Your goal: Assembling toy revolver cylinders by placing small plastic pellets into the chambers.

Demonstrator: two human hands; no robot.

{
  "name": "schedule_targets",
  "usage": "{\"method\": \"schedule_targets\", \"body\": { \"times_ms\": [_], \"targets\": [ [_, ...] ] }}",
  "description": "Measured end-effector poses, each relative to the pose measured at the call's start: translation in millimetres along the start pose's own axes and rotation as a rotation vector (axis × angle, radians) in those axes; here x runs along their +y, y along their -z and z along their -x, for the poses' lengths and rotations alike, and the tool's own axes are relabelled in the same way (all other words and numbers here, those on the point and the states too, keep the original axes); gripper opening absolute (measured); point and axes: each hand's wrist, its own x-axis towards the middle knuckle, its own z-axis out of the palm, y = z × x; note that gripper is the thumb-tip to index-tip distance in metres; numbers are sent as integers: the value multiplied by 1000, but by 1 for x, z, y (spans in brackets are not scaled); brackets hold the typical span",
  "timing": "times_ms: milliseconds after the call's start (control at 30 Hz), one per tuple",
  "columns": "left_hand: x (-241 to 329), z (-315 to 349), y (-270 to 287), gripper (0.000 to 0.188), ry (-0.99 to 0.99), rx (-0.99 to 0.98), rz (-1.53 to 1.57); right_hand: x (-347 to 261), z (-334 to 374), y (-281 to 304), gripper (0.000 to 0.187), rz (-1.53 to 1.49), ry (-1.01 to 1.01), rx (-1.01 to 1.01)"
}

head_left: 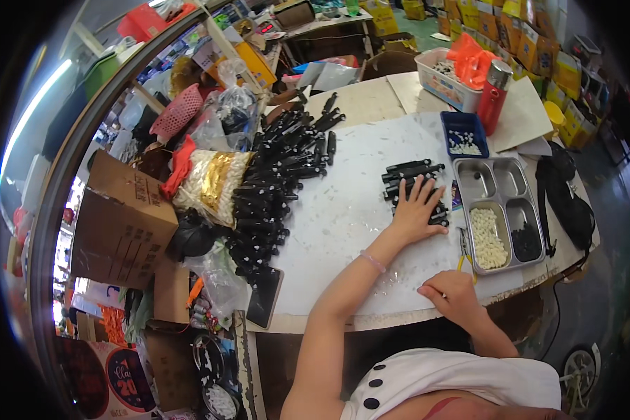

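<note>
My left hand, with a bracelet at its wrist, lies palm down with fingers spread over a small row of black stick-shaped parts. Its fingertips touch several of them. My right hand rests at the table's near edge with its fingers curled; what they hold, if anything, is hidden. Between that hand and the metal tray lie yellow-handled pliers. The steel compartment tray holds cream-white small pieces in one section and black small pieces in another.
A large pile of similar black parts covers the table's left side. Nearby are a bag of white pieces, a cardboard box and a phone. Behind the tray stand a blue bin, a red flask and a white tub.
</note>
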Motion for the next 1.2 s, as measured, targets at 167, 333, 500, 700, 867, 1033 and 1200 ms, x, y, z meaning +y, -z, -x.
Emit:
{"method": "schedule_targets", "body": {
  "times_ms": [167, 333, 500, 700, 867, 1033, 1200],
  "targets": [
    [-40, -9, 41, 76, 156, 137, 3, 26, 25, -41, 20, -8, -36, -126],
    [-179, -20, 61, 53, 563, 44, -515, 46, 58, -81, 27, 86, -58, -269],
    [-231, -17, 63, 39, 686, -156, -666, 41, 51, -83, 26, 47, -170, -286],
    [-200, -57, 44, 26, 668, -273, -579, 40, 46, -78, 23, 36, -181, -290],
    [-227, -55, 59, 27, 719, -339, -241, 40, 45, -81, 26, 30, -164, -286],
    [-267, -17, 47, 31, 104, -3, -609, 35, 40, -79, 29, 10, -197, -329],
    [-269, -42, 48, 35, 51, -240, -275, 39, 42, -77, 30, 26, -201, -326]
  ]
}}
